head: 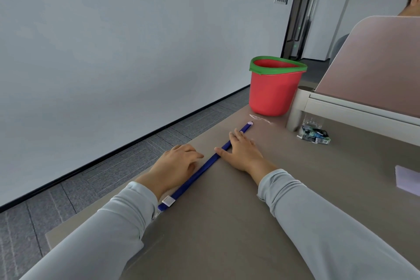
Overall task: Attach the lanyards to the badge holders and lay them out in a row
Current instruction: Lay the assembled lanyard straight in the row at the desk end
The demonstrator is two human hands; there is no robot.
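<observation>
The blue lanyard [202,167] lies straight on the brown table [227,223]. My left hand [176,166] and right hand [242,152] press flat beside it, fingers spread, gripping nothing.

Two arms in long, pale grey sleeves [118,218] of soft, smooth fabric reach in from the bottom of the frame. Each sleeve ends in a loosely gathered cuff [276,185] at the wrist, creased and slightly bunched. The left hand [175,166] and right hand [243,152] are bare, with no rings, watch or gloves visible.
</observation>
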